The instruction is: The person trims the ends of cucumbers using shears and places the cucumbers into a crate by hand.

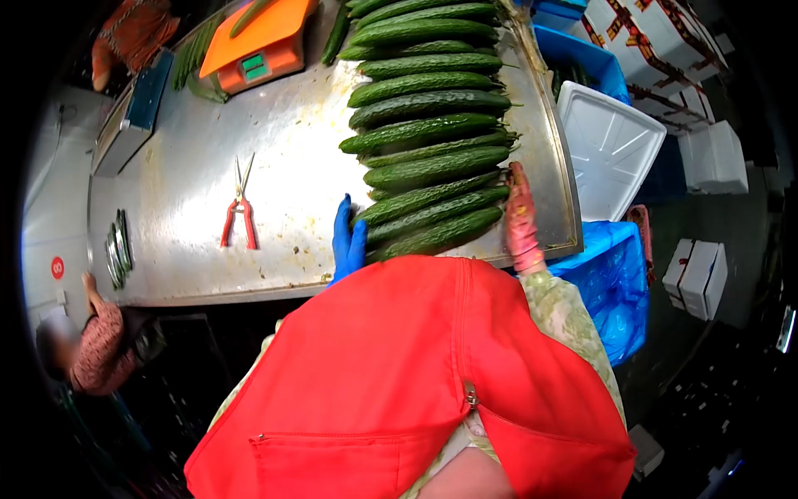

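A long row of green cucumbers (432, 131) lies side by side on the metal table (303, 166). My left hand (347, 241), in a blue glove, is at the left ends of the nearest cucumbers, its fingers stretched and the thumb apart. At their right ends, my right hand (521, 218) in a pinkish, stained glove lies flat along the row with straight fingers. Neither hand wraps round a cucumber. Red-handled pruning shears (240, 205) rest on the table left of my left hand, blades parted and pointing away.
An orange scale (258, 46) stands at the far left, beside more cucumbers. Several dark cucumbers (119, 249) lie near the left edge, by a person (104, 349). Right of the table are a white foam lid (611, 150), a blue-lined bin (611, 291) and white boxes (697, 277).
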Demonstrator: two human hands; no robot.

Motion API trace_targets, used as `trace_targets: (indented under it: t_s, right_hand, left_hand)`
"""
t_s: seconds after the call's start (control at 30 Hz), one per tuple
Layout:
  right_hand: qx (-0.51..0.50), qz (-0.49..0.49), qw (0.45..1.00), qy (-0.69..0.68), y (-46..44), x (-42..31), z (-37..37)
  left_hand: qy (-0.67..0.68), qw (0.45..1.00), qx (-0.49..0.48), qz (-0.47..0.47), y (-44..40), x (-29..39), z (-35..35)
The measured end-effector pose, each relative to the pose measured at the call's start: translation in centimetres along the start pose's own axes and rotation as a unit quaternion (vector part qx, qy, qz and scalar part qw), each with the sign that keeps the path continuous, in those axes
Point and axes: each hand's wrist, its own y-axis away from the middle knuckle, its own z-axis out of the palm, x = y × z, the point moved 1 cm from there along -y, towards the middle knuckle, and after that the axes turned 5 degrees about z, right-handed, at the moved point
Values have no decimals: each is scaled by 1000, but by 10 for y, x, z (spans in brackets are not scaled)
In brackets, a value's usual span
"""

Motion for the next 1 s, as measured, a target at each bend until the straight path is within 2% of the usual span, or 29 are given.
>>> trace_targets:
  t_s: [0.03,0.07,0.2,0.33,0.37,0.4,0.47,0.5,0.53,0.57,0.6,0.67,0.7,0.77,0.87,0.9,0.93,0.97,1.0]
  right_hand:
    - [4,-90,984,156,2,-1,1]
    - [17,-72,989,130,3,0,-1]
    - [68,6,997,19,7,8,-16]
    - [88,54,992,-70,15,10,-30]
    - [90,67,989,-100,20,7,-30]
    - [102,65,989,-88,23,5,-29]
    - [116,62,989,-71,33,7,-19]
    - [113,42,993,-13,35,21,-22]
    - [129,60,990,13,37,15,-18]
    - [124,71,988,49,38,2,-14]
    - [130,59,990,10,38,-6,-10]
    - [120,65,989,-47,37,8,-19]
    - [112,62,985,-115,36,15,-25]
    - [113,60,984,-126,37,16,-37]
    - [126,51,990,-23,52,0,-52]
    - [130,48,990,24,56,-5,-56]
    - [138,66,988,-2,60,-10,-57]
    - [149,83,985,-30,64,-16,-55]
    - [165,100,979,-58,68,-23,-54]
  left_hand:
    - [33,999,39,-15,-5,-3,7]
    - [65,994,78,-29,-11,-5,13]
    - [65,996,64,14,-31,11,28]
    - [150,985,82,25,-25,18,22]
    - [107,990,85,28,-17,11,14]
    - [176,981,80,26,-10,7,13]
    - [127,989,68,45,5,12,26]
    - [7,994,45,96,3,15,29]
    - [-120,982,25,140,-4,17,29]
    - [-103,987,51,114,-11,15,32]
    - [-82,990,77,89,-16,13,34]
    - [-67,990,76,100,-20,17,29]
    - [-79,981,101,145,-21,9,25]
    - [-147,960,157,181,-33,12,-20]
    - [-376,866,273,182,-57,-4,-126]
    - [-425,852,274,133,-61,-31,-159]
    - [-457,869,188,-26,-56,-32,-183]
    - [-523,834,176,13,-50,-56,-202]
    - [-572,805,143,-65,-52,-58,-210]
